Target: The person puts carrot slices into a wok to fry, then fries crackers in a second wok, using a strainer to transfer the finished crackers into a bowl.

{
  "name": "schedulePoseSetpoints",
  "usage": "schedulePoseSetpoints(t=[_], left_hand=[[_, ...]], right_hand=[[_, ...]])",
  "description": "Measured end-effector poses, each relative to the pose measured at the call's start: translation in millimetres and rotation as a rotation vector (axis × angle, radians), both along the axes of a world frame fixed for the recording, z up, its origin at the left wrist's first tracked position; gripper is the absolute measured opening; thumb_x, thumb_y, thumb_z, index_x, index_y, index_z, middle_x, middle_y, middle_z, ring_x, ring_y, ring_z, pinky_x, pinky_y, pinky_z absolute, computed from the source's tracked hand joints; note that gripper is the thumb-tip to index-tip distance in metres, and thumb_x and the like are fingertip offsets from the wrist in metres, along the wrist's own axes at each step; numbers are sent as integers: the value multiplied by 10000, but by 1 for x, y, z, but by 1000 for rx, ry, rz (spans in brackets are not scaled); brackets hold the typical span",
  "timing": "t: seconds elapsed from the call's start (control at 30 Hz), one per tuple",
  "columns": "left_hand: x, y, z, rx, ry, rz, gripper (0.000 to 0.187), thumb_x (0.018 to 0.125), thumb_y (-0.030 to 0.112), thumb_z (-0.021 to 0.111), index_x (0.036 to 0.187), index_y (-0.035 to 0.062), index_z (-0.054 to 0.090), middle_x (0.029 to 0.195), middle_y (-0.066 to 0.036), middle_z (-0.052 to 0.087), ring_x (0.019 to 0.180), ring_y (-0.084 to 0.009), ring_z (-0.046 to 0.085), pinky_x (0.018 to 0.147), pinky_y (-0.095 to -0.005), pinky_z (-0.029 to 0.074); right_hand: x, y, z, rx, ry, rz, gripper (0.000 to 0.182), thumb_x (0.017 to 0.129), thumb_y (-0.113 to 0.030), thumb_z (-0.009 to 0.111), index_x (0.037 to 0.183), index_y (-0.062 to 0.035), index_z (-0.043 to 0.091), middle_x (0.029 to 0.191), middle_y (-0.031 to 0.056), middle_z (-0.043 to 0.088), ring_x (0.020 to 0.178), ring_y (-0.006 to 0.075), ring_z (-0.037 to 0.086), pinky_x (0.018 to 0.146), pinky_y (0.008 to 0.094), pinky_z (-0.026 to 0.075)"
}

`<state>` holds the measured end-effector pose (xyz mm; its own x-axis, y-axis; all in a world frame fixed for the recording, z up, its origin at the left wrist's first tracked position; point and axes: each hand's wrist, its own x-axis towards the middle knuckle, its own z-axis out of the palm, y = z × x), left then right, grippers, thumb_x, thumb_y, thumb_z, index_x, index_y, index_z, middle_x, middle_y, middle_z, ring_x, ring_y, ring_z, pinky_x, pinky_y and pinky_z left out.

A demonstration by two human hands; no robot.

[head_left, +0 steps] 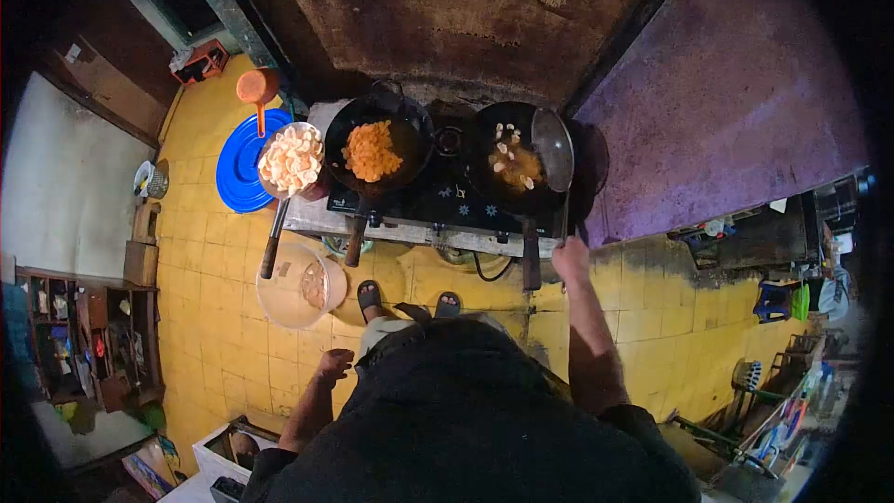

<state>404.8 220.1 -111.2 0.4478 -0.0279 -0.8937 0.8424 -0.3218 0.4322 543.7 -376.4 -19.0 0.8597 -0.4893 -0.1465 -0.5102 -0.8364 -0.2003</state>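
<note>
Fingers of the right hand (570, 258) clasp the skimmer (553, 151) past the stove's (442, 206) edge; left hand (334, 365), loosely spread, hangs apart.

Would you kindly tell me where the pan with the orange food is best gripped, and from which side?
Probably by the handle of the pan, coming from the person's side: it points toward them and juts past the front edge of the stove. The empty left hand looks well placed to wrap around it.
</note>
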Motion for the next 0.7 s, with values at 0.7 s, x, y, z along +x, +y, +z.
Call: schedulePoseSetpoints(t=[0.7], left_hand=[[9,-24,38,115,19,137,273,812,292,604,962,64,617,781,-14,593,654,-131,531,551,-304,418]], right_hand=[[-8,-6,18,508,11,-146,148,809,-138,520,713,-27,540,486,56,488,384,152,479,363,321,371]])
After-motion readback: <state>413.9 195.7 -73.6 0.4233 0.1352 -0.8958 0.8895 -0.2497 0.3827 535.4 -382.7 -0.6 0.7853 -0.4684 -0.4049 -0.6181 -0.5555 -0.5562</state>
